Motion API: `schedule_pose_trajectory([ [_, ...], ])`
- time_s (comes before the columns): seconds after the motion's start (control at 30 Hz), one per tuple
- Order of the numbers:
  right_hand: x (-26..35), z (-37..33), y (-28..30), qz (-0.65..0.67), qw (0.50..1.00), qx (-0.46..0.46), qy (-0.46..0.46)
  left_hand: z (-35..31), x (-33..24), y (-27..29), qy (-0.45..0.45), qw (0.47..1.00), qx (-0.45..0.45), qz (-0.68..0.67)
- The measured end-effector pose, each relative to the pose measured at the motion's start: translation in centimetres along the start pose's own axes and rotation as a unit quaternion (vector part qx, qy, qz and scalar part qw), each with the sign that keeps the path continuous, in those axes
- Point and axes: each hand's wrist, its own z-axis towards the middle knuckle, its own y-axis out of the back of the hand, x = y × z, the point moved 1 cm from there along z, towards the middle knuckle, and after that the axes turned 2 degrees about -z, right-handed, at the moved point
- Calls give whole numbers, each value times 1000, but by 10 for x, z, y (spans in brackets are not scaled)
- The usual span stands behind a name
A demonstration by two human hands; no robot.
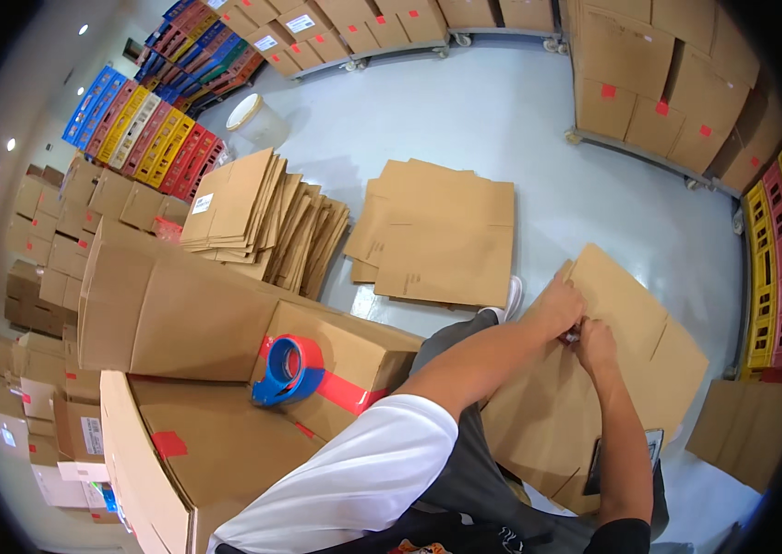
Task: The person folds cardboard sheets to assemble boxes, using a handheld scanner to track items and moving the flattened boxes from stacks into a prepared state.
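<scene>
Left hand [559, 306] and right hand [597, 345] meet over a flat carton [657, 383], grip unclear; a box [377, 346] at left is taped, a far stack [266, 222] unassembled.

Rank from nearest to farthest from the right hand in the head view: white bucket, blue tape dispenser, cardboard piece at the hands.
1. Cardboard piece: at the right hand.
2. Blue tape dispenser: left, on a box.
3. White bucket: far upper left, on the floor.

Warehouse: crates [140, 129], cartons [625, 60] on trolleys [649, 160]
</scene>
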Motion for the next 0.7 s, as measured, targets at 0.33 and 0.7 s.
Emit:
schedule_pose_trajectory([
  [0.33, -22, 34, -2, 80, 984, 55, 149, 21, 16, 17, -77, 992, 66, 73],
  [0.7, 11, 2, 11, 18, 1000, -20, 2, 18, 22, -2, -91, 988, 68, 104],
])
